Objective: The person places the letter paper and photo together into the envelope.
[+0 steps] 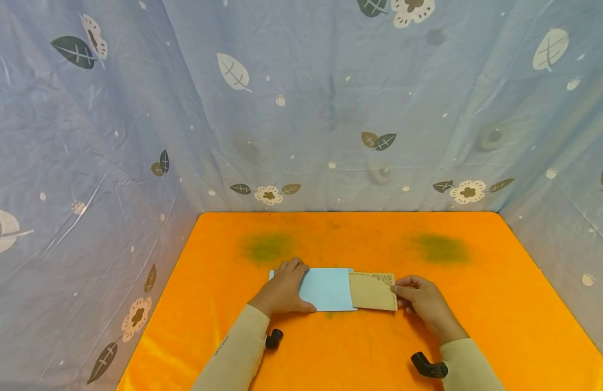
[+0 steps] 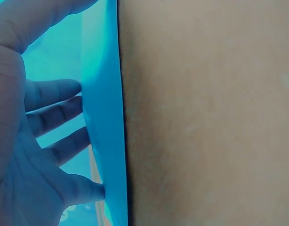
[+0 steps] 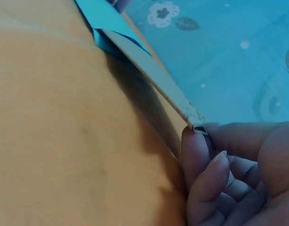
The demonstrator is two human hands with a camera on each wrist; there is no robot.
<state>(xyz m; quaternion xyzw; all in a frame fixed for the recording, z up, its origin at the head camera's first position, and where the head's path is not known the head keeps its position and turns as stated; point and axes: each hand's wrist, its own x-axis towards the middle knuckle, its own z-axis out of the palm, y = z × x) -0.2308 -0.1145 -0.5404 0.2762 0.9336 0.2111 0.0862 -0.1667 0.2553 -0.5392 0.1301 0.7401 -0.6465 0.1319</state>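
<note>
A light blue envelope lies across the front middle of the table, one end open to the right. My left hand spans its left part, fingers at the far edge and thumb at the near edge; the left wrist view shows the fingertips against the blue paper. A beige card with a printed pattern along its border sticks out of the envelope's right end; its left part is hidden inside. At the card's outer right edge, my right hand pinches it between thumb and fingers. In the right wrist view the card slants above the table.
The orange table has two dark greenish patches toward its back. Blue-grey curtains with leaf and flower prints surround it at the back and sides. Black curved devices sit at both wrists.
</note>
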